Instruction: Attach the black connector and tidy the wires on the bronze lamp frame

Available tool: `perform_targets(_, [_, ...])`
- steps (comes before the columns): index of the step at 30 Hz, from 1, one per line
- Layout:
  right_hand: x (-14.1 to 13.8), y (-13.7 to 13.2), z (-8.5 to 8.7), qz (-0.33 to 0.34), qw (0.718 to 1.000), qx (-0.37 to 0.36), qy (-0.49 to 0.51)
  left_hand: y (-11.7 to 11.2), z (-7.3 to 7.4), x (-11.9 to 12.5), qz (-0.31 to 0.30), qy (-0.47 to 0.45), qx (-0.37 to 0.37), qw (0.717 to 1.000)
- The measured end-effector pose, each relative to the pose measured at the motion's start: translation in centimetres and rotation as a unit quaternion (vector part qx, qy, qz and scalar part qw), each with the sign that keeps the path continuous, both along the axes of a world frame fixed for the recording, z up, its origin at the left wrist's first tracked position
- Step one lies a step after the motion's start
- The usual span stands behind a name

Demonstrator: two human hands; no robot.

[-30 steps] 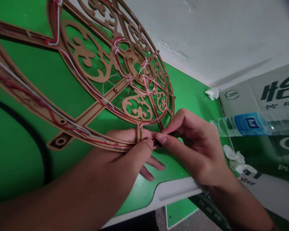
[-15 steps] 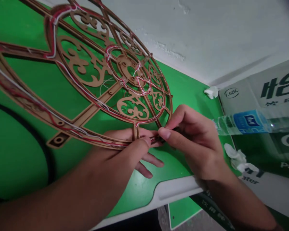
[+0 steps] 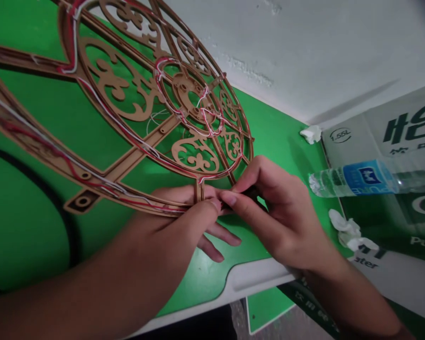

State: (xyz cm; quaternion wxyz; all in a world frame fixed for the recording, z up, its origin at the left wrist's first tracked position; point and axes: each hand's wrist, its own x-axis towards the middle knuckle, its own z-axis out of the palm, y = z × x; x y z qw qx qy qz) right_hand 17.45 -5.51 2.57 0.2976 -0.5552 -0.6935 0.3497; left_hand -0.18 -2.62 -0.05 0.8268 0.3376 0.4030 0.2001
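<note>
A round brown openwork frame (image 3: 138, 152), with scroll cutouts and spokes, stands tilted over the green table. Red and white wires (image 3: 65, 163) run along channels in its rings and around its hub. My left hand (image 3: 187, 215) grips the near rim, thumb on top and some fingers behind it, with two fingers stretched out below. Just right of that thumb, my right hand (image 3: 272, 208) pinches at the same rim with thumb and index finger. Whatever lies between those fingertips is hidden; something dark shows behind them.
A clear water bottle (image 3: 364, 178) with a blue label lies at the right, beside a printed carton (image 3: 375, 125). Crumpled tissues (image 3: 347, 229) lie near it. A black cable (image 3: 62, 203) curves over the green table (image 3: 269, 125) at left. The white wall (image 3: 304, 52) rises behind.
My right hand has slid slightly left along the rim toward my left thumb. The frame has shifted a little up and left in view. My left hand keeps its grip.
</note>
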Motion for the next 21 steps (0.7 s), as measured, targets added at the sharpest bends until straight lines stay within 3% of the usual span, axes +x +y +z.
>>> perform_targets(7, [-0.5,0.2,0.0,0.011,0.999,0.018,-0.045,0.1,0.1,0.4,0.005,0.035,-0.004,0.999])
perform_targets(11, [-0.1,-0.2,0.1,-0.029,0.999,-0.004,0.046,0.2,0.5,0.2,0.019,-0.01,-0.016,1.0])
perform_targets(14, [0.2,-0.4,0.2,-0.096,0.984,0.064,0.135,0.7,1.2,-0.2,-0.005,-0.049,-0.037,0.998])
perform_targets(17, [0.4,-0.6,0.5,-0.132,0.971,0.129,0.15,1.4,2.3,-0.7,-0.038,-0.076,-0.046,0.995])
perform_targets(21, [0.6,-0.9,1.2,-0.12,0.977,0.119,0.131,1.8,3.2,-1.1,-0.037,-0.071,-0.039,0.996])
